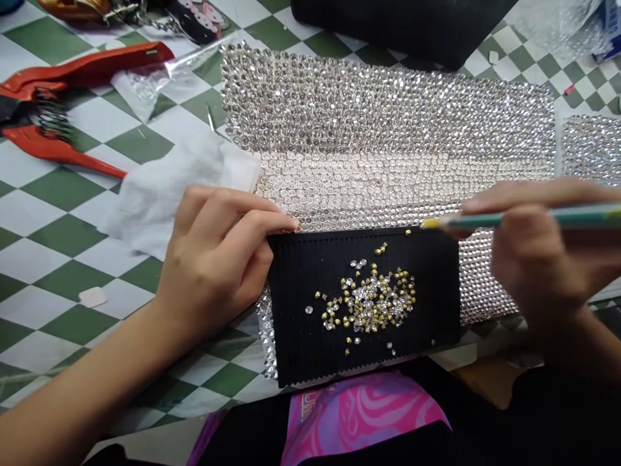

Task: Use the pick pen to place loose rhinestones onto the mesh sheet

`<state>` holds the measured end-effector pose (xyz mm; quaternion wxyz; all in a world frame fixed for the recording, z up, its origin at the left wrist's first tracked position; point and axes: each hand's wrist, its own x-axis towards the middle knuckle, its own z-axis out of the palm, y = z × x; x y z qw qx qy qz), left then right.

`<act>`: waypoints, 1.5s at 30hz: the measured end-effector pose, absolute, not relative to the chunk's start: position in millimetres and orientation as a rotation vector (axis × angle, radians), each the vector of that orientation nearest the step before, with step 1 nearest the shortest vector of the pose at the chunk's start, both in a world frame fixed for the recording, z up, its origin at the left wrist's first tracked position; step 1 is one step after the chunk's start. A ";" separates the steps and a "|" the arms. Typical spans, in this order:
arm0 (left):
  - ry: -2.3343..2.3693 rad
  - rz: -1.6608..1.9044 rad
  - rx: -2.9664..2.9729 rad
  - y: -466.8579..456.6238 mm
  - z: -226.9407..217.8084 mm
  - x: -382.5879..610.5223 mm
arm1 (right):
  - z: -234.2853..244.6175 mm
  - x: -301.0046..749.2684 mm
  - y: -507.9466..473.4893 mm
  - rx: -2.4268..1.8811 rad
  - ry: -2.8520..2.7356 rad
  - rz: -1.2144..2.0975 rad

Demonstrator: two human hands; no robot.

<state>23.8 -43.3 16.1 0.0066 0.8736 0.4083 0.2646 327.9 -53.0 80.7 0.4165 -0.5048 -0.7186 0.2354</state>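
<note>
A wide strip of rhinestone mesh lies across the table, its middle band paler than the rest. My left hand is closed at the band's lower left edge, fingertips pressed on the mesh; its thumb is mostly hidden. In my right hand is a teal pencil with a yellow tip. That tip points left, by the upper edge of a black ridged tray, close to a single gold-backed stone. Loose rhinestones, some clear side up and others gold side up, are heaped on the tray.
Red-handled pliers and a clear plastic bag lie at the upper left. A crumpled white cloth sits beside my left hand. Beyond the mesh is a black object. Pink-purple printed material shows below the tray.
</note>
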 end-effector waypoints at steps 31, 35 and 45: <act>1.306 0.782 2.703 -44.9 16.9 22.5 | 26.6 379.9 4.3 -1.221 -1.577 0.297; 1.306 0.786 2.710 -45.5 16.9 22.0 | 27.5 379.5 3.6 -1.182 -1.601 0.313; 1.301 0.769 2.711 -44.2 17.1 23.0 | 28.7 377.3 3.4 -1.288 -1.588 0.292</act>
